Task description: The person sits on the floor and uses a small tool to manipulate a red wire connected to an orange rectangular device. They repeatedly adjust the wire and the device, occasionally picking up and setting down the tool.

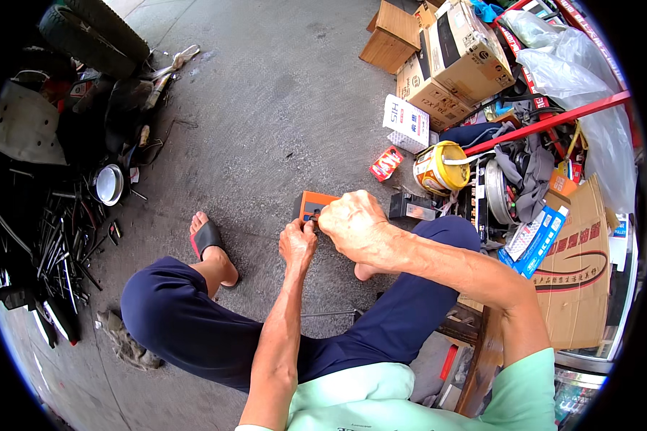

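Observation:
An orange and dark block (316, 199), shaped like a small battery, is in front of me between my feet. My left hand (297, 241) is closed at its near side, thumb and fingers pinched together at a small blue and dark patch on it. What they pinch is too small to make out. My right hand (352, 221) is curled into a fist just right of the left, over the block's right part. Anything inside the fist is hidden. Both hands' fingers nearly meet at the block.
To the right stand a black battery (413, 207), a yellow-lidded bucket (442, 167), a small red box (386, 164), a white carton (407, 118) and stacked cardboard boxes (446, 68). Many metal tools (61, 241) lie at left, below tyres (93, 36). A grey rag (126, 341) lies near my left knee.

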`<move>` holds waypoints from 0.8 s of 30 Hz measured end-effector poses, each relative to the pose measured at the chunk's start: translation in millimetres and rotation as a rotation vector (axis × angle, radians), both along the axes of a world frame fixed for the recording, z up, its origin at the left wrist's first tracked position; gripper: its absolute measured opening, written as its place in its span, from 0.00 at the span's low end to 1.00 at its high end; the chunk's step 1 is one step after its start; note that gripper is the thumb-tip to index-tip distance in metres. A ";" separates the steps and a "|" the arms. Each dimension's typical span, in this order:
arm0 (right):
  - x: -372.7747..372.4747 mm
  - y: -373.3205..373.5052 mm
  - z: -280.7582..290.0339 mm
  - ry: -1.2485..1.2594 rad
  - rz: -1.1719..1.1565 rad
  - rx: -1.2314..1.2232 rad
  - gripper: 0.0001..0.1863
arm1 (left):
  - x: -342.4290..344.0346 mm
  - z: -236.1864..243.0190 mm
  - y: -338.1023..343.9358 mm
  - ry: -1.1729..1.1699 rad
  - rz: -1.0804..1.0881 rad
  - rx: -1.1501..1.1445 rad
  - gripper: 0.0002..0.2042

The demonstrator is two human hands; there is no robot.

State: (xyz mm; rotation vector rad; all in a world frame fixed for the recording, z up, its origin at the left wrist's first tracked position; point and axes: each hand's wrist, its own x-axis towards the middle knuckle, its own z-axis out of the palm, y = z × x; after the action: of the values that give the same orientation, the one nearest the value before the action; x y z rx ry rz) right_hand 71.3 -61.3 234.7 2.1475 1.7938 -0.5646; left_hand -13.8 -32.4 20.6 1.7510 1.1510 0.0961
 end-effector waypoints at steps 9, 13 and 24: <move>26.1 -8.6 -32.8 0.013 -0.039 0.405 0.10 | -13.7 -46.7 -0.9 -0.203 0.028 -0.293 0.11; 27.7 -11.9 -34.4 0.059 0.090 0.518 0.12 | -15.7 -38.5 -5.0 -0.382 0.146 -0.552 0.09; 24.3 -8.9 -29.9 0.150 -0.246 0.420 0.15 | -21.1 -35.2 -1.7 -0.488 0.105 -0.620 0.11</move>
State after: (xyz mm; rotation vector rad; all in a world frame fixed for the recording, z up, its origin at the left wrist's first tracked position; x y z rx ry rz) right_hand 95.6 -70.2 204.8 2.6996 1.8718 -0.4418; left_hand -34.9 -34.1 -14.6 1.0393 0.7947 0.1947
